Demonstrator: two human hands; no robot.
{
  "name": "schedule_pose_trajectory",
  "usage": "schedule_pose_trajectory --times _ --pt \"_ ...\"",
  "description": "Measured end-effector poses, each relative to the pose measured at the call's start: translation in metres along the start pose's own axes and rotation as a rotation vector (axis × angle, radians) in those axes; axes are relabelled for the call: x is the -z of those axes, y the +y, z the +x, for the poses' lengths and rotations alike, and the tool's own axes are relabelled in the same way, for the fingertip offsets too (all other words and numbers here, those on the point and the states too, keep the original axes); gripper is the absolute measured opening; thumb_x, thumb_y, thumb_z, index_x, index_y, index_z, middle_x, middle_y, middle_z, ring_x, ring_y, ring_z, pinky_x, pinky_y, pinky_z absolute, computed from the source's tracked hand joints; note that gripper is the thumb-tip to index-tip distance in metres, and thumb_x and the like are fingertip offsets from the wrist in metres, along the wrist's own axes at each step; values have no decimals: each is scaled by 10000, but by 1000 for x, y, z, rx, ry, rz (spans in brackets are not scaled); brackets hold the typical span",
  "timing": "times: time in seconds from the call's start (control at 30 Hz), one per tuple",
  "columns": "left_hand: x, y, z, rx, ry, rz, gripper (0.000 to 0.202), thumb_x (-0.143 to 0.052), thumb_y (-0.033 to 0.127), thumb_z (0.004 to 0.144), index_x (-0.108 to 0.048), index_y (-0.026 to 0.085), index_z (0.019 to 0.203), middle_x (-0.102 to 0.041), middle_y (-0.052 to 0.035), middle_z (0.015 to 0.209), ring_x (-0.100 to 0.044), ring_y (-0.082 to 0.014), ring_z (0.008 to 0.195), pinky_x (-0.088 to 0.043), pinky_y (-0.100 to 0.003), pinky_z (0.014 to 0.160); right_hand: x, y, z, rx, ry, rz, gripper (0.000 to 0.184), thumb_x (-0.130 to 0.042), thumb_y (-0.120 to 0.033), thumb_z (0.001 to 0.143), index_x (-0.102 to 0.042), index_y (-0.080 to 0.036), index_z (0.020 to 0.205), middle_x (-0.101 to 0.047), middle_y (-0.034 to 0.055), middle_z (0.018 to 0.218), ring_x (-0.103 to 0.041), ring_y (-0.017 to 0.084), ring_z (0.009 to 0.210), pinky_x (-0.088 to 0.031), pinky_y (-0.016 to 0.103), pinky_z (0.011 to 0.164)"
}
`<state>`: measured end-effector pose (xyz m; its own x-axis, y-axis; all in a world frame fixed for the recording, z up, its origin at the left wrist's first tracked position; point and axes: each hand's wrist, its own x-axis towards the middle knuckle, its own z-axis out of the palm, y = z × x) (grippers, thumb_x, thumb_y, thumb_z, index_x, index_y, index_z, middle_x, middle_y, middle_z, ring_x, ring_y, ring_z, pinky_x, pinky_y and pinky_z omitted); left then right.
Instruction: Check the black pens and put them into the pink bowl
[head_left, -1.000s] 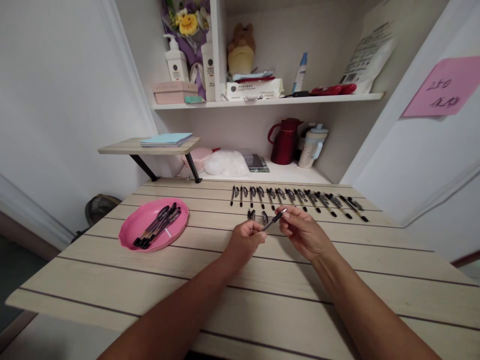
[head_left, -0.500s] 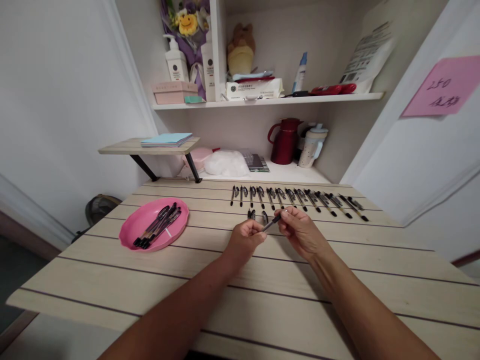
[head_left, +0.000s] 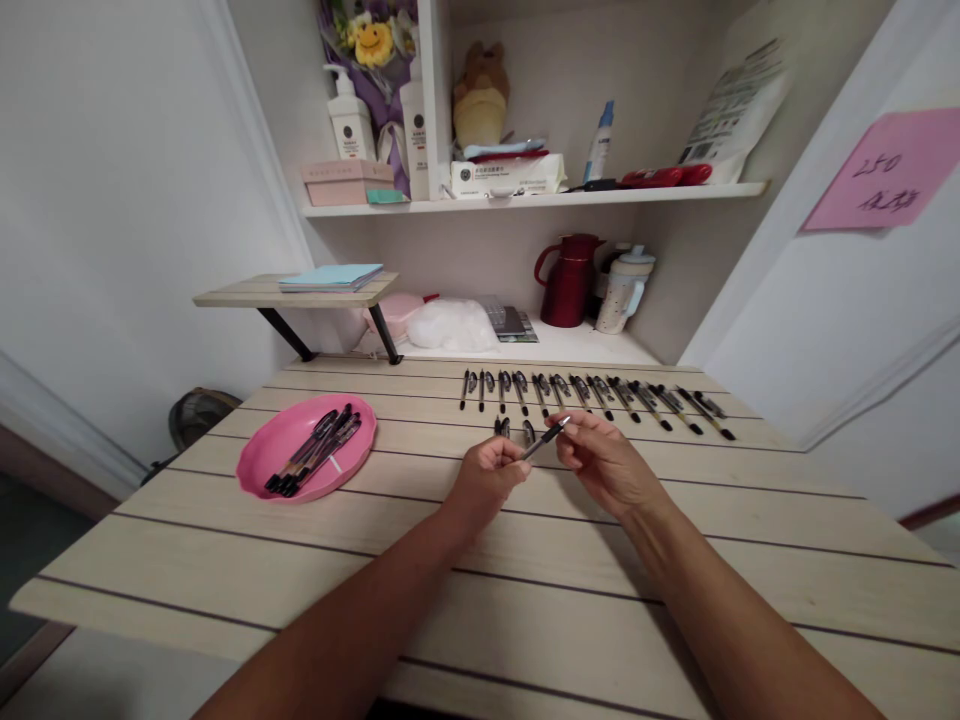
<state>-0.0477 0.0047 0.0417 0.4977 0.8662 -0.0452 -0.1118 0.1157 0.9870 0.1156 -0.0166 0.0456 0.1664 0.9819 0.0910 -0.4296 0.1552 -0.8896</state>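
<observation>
My left hand [head_left: 484, 483] is closed around the rear of a pen [head_left: 541, 442], which slants up to the right with its black grip and silvery tip showing. The curled fingers of my right hand [head_left: 600, 462] meet the pen at its tip; the exact contact is hard to make out. Just behind the hands lie two black pen caps [head_left: 529, 433] and a dark pen part, partly hidden by my left hand. Farther back, several black pens [head_left: 637, 398] with caps beside them form a row. On the left, a pink tray [head_left: 251, 470] holds several capped pens [head_left: 315, 452].
A small raised stand [head_left: 244, 290] with blue-covered papers [head_left: 330, 278] stands at the table's back left. Behind the table, a shelf holds a red thermos jug [head_left: 570, 282], a pale tumbler [head_left: 624, 290] and a white plastic bag [head_left: 454, 326].
My right fingers have shifted slightly up along the pen, so its grip and silvery tip show more. My left hand keeps its hold, and the view has moved a little.
</observation>
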Motion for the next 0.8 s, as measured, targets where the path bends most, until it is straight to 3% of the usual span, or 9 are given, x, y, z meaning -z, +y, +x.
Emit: schedule_pose_trajectory --times 0.13,0.3,0.57,0.8 --pt "1 -1 2 7 1 8 201 -640 279 607 -527 150 712 -472 56 531 -269 -14 391 -170 -177 407 0 1 0 0 44 -5 164 -723 -246 603 -575 -179 625 -614 2 767 -391 38 465 -225 189 388" --pt "2 -2 2 20 -30 -27 203 -637 285 609 -505 156 693 -461 60 512 -258 -14 373 -157 -177 393 1 1 0 -3 -13 -21 169 -701 -278 628 -635 -189 756 -610 23 810 -402 50 484 -242 198 389" --pt "4 -5 4 10 12 44 178 -631 265 605 -517 152 681 -454 64 495 -278 -14 369 -177 -173 391 4 8 4 -11 59 -20 161 -730 -252 607 -606 -178 678 -516 -26 567 -385 48 455 -224 180 388" --pt "4 -5 5 28 68 38 177 -624 262 603 -500 161 678 -429 77 464 -321 -23 353 -190 -163 372 4 6 3 -31 64 -73 218 -733 -304 597 -616 -186 740 -577 -15 647 -419 49 469 -266 178 396"
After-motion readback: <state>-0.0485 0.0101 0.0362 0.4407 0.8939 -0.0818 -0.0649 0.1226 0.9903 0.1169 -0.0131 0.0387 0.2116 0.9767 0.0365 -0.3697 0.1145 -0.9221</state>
